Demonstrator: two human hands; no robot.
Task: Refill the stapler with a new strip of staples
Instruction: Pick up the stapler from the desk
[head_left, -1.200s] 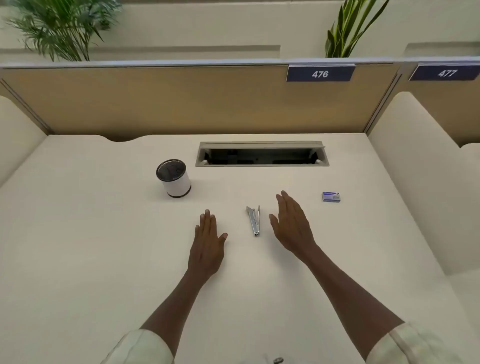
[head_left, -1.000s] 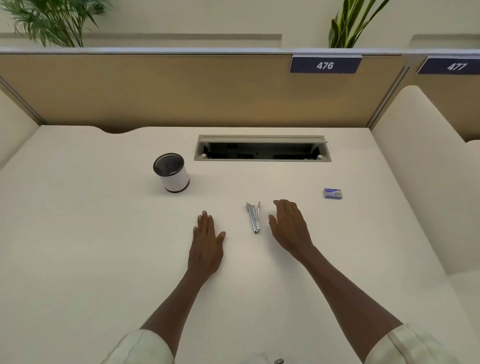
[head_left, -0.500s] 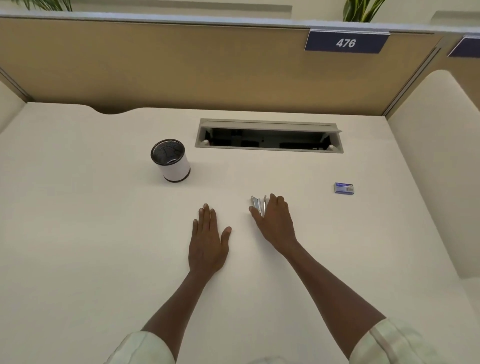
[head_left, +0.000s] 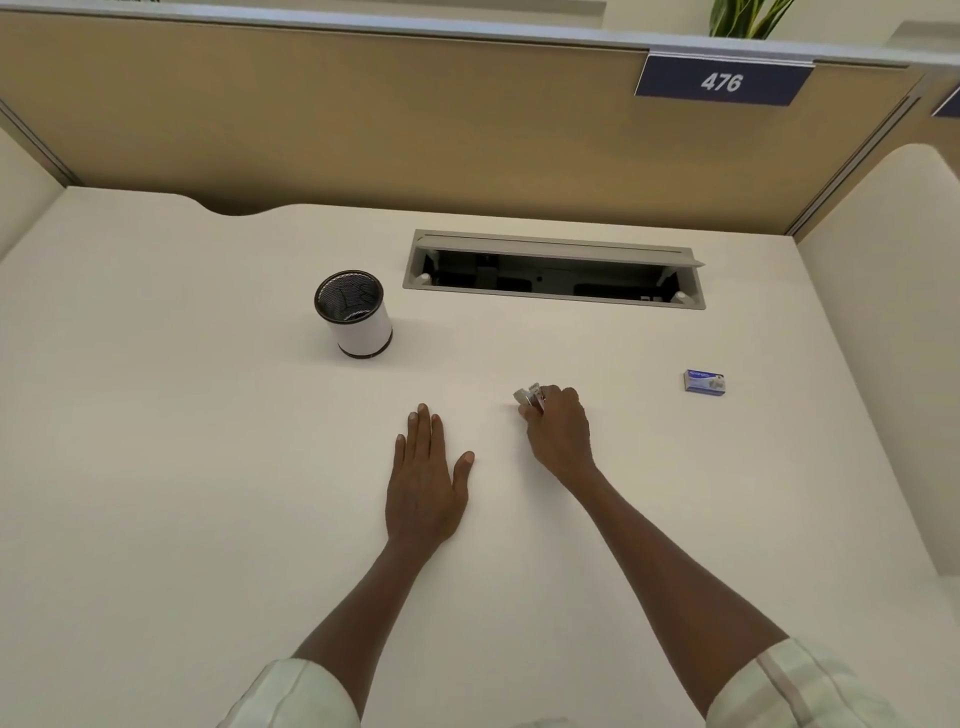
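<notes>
Right at the bottom edge, two pale sleeves (head_left: 291, 693) are cut off by the frame, so only the rolled cuffs and bare forearms show. The left hand (head_left: 425, 480) lies flat, palm down, on the cream tabletop (head_left: 182, 493), fingers straight and together, thumb out to the side, holding nothing.

The right hand (head_left: 558, 434) sits a bit farther out and is curled shut around the stapler (head_left: 529, 397). Honestly, most of the stapler is buried under the fingers; only a small silvery end pokes out past the knuckles on the left, and it's a bit blurry. Can't tell whether it's flipped open or closed, or whether it's resting on the tabletop or just lifted off it.

Off to the right of that hand, well apart from it, the small blue staple box (head_left: 704, 382) lies on the tabletop. The print on it is too small to read.

Farther back on the left stands a white cup with a dark mesh rim (head_left: 355, 314), upright; something dark is inside but hard to make out. Behind the middle there's a grey cable slot (head_left: 553, 249) set into the tabletop, its inside mostly shadow.

At the back runs a tan divider panel (head_left: 337, 119) with a navy tag reading 476 (head_left: 722, 82). A second tag at the right edge is cut off, and only a few leaves of a plant (head_left: 748, 18) peek over the top.
</notes>
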